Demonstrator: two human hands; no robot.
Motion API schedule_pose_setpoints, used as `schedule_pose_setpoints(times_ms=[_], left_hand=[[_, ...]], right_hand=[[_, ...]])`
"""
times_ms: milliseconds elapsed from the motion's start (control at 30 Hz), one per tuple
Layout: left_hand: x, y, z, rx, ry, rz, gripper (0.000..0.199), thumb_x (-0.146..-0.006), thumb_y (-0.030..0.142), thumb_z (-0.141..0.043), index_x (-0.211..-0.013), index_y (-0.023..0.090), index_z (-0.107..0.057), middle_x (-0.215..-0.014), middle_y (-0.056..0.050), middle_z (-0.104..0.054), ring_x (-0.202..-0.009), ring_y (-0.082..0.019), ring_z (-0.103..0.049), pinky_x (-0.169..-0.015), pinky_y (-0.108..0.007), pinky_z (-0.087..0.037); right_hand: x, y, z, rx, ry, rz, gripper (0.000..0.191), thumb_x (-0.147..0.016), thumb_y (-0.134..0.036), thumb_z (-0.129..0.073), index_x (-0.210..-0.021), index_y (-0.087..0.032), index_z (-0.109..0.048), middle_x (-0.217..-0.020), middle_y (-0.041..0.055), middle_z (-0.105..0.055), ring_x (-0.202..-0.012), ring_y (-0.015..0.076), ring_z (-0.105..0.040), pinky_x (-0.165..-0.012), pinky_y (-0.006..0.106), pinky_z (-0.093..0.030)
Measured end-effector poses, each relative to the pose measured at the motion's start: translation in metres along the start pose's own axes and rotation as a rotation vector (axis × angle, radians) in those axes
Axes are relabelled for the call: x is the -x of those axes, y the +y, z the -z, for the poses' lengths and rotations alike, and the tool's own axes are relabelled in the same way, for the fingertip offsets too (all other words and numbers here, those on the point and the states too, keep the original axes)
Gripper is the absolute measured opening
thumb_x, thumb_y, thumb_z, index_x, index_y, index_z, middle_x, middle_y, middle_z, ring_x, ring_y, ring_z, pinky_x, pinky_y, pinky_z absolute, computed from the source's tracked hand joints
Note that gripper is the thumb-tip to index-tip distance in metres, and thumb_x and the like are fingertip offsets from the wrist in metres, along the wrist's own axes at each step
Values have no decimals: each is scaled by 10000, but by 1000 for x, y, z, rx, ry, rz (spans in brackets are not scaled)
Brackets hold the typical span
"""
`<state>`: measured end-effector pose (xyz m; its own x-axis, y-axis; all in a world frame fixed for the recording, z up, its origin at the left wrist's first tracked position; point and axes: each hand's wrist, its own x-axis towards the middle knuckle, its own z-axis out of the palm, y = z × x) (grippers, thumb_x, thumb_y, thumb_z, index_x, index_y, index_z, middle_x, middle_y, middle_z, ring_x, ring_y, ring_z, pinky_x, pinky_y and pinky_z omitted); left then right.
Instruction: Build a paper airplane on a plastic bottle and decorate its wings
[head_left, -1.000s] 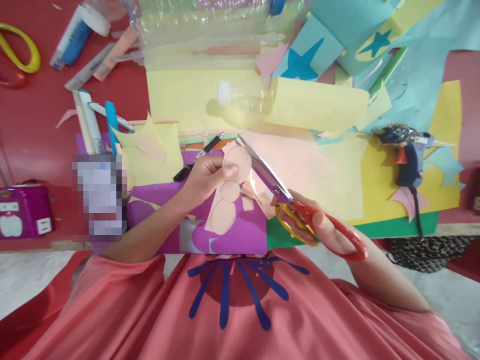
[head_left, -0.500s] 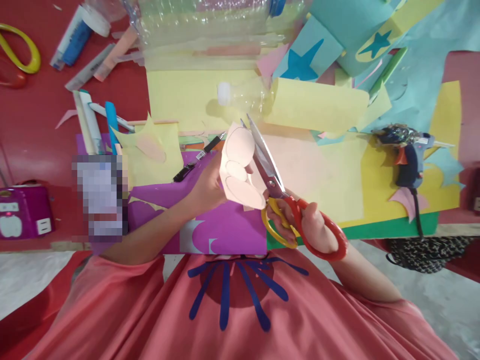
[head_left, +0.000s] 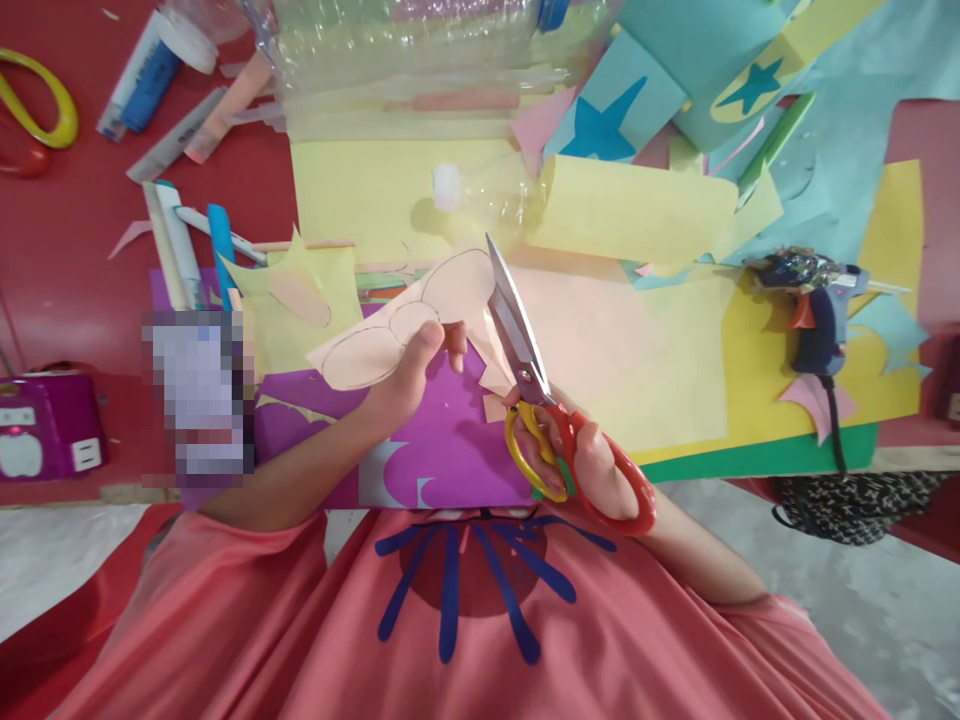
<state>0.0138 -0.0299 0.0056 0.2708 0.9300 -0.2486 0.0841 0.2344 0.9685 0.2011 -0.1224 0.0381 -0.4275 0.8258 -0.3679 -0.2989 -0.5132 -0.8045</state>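
Observation:
My left hand [head_left: 411, 372] pinches a piece of pale pink paper [head_left: 360, 352] with drawn ovals and a rounded outline on it. The paper slants from lower left to upper right, its thumb side facing me. My right hand [head_left: 592, 455] is wrapped round the red and yellow handles of a pair of scissors [head_left: 525, 350]. The blades point up and away, close to the right end of the pink paper, and look nearly closed. Small pink scraps [head_left: 495, 375] lie beside the blades. Whether the blades touch the paper I cannot tell.
A yellow-wrapped plastic bottle [head_left: 637, 210] lies beyond the scissors. On the right rests a glue gun [head_left: 821, 320]. A blurred-out phone [head_left: 199, 395] and several markers [head_left: 180, 245] are at the left. Purple paper [head_left: 457, 450] covers the near table edge. Blue star-decorated pieces [head_left: 600, 110] stand at the back.
My left hand has turned the pink paper from near upright to a leftward slant, showing more of its drawn shapes. The scissors have shifted slightly left and their blades have drawn together.

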Motion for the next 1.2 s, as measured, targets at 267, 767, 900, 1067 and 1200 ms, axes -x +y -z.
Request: schedule_pose_setpoints(times_ms=[267,767,900,1067,1200], left_hand=[[5,5,-1,25,77,13,414,-908,543,-430,-642,234,-503,-563,22,-520,-533,-126,-500,-685,-298,-494],[6,4,-5,34,24,-136,509,-932,623,-439,-620,224,-491,-488,39,-432,-496,-114,-474,-554,-262,-467],[6,0,-3,23,26,-115,484,-952,577,-423,-629,228,-510,-509,34,-466,-528,-118,-491,-603,-268,-475],[7,-2,0,45,52,-77,441,-965,502,-439,-632,229,-536,-539,35,-510,-551,-114,-509,-662,-274,-468],[6,0,1,92,61,-72,395,-959,459,-457,-658,226,-563,-547,37,-520,-540,-108,-514,-654,-271,-463]], right_hand=[[0,3,0,12,33,33,641,-863,-764,-398,-1206,-229,-485,-732,-59,-424,-386,29,-275,-308,200,-263],[-2,7,3,-1,7,66,576,-891,-714,-418,-1210,-238,-473,-732,-61,-404,-380,17,-264,-301,182,-261],[-3,4,2,1,9,87,580,-884,-721,-432,-1188,-230,-482,-702,-73,-382,-371,13,-262,-307,178,-242],[-2,-2,4,0,-17,57,637,-848,-772,-426,-1178,-229,-476,-672,-85,-335,-380,13,-254,-308,166,-240],[-1,0,9,-2,-36,34,640,-826,-787,-441,-1141,-232,-487,-670,-84,-332,-384,11,-234,-295,158,-229]])
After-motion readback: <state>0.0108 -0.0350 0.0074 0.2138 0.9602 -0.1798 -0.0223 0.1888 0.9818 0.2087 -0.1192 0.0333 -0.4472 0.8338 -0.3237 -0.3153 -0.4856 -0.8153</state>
